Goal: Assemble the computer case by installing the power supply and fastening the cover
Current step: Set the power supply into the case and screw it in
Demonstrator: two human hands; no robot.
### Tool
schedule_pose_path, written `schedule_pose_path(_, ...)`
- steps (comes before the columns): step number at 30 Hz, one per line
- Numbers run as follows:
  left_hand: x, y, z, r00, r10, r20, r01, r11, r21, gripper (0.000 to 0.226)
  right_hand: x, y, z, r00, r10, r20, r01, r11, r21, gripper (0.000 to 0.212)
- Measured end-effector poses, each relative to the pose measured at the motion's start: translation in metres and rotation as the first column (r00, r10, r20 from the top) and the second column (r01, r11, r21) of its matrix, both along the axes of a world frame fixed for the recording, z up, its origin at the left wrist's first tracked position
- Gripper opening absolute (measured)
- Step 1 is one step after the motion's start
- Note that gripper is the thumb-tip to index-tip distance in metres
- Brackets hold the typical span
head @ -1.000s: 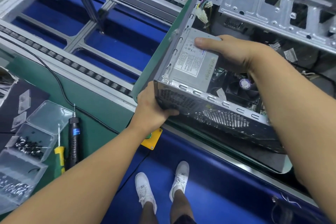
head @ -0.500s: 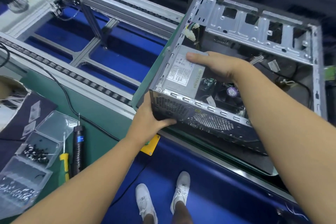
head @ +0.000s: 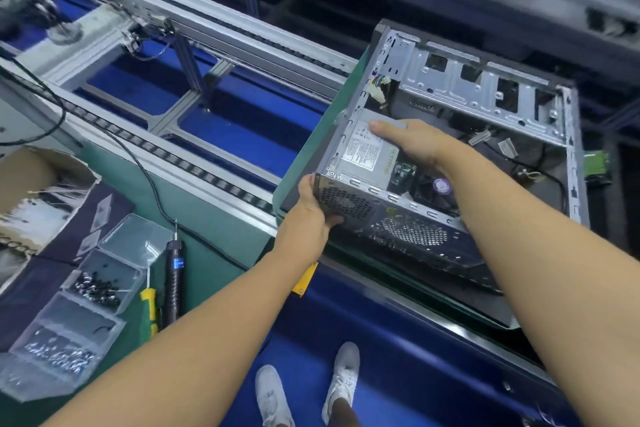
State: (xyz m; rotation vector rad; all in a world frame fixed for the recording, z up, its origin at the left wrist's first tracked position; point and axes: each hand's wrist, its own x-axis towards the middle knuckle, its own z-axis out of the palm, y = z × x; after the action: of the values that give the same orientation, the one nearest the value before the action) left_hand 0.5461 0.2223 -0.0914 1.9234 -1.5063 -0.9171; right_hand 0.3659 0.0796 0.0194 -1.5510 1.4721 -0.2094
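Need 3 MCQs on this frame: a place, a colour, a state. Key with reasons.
1. Where is the power supply? A) on the floor B) in the case's corner C) on a shelf
2. Small screwdriver's handle colour? A) red B) white C) yellow
3. Case cover? A) off B) screwed on C) half slid on

Key: 1 B, it sits inside the frame under the right hand. 2 C, a yellow grip lies beside the black driver. 3 A, the fan shows inside.
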Motion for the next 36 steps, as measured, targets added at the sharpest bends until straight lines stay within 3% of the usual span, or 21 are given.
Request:
schedule_pose_path(3, 0.003, 0.005, 0.012, 0.999, 0.022, -0.026, -0.022, 1.000, 0.013, 0.092, 0.009, 0.016, 0.010, 0.992, -0.061, -0.110, 0.048, 0.992, -0.121, 0.066)
schedule_pose_path(5, 0.012, 0.011, 0.019, 0.999, 0.014, 0.047, -0.015, 0.999, 0.029, 0.099, 0.022, 0.029, 0.016, 0.980, -0.094, -0.174, 0.053, 0.972, -0.229, 0.073)
schedule_pose_path(7, 0.027, 0.020, 0.025, 0.992, 0.039, 0.117, -0.039, 0.999, 0.002, 0.080, 0.041, 0.042, 0.022, 0.969, -0.155, -0.190, 0.072, 0.922, -0.380, 0.068)
schedule_pose_path(11, 0.073, 0.041, 0.031, 0.961, 0.115, 0.251, -0.110, 0.993, -0.032, 0.020, 0.092, 0.086, 0.032, 0.965, -0.198, -0.171, 0.048, 0.775, -0.630, 0.045)
schedule_pose_path(15, 0.126, 0.074, 0.016, 0.895, 0.199, 0.399, -0.247, 0.966, 0.072, 0.019, 0.142, 0.127, 0.027, 0.989, -0.092, -0.117, -0.022, 0.690, -0.723, 0.032)
schedule_pose_path(17, 0.149, 0.091, 0.002, 0.860, 0.203, 0.468, -0.313, 0.934, 0.170, 0.030, 0.163, 0.144, 0.019, 0.994, -0.012, -0.108, -0.067, 0.717, -0.694, 0.029)
schedule_pose_path(20, 0.174, 0.111, -0.021, 0.844, 0.236, 0.482, -0.407, 0.867, 0.288, 0.057, 0.189, 0.167, -0.001, 0.995, 0.096, 0.004, -0.078, 0.830, -0.552, 0.027)
schedule_pose_path(24, 0.182, 0.121, -0.040, 0.873, 0.312, 0.375, -0.454, 0.801, 0.390, 0.080, 0.217, 0.186, -0.029, 0.993, 0.021, 0.116, 0.011, 0.965, -0.263, 0.017)
schedule_pose_path(29, 0.184, 0.122, -0.053, 0.870, 0.259, 0.420, -0.450, 0.767, 0.458, 0.071, 0.238, 0.203, -0.071, 0.998, 0.024, 0.052, -0.028, 0.996, 0.080, 0.017)
schedule_pose_path(36, 0.200, 0.121, -0.059, 0.912, 0.211, 0.351, -0.379, 0.758, 0.531, 0.034, 0.245, 0.229, -0.118, 0.999, 0.053, 0.007, -0.053, 0.956, 0.288, 0.030)
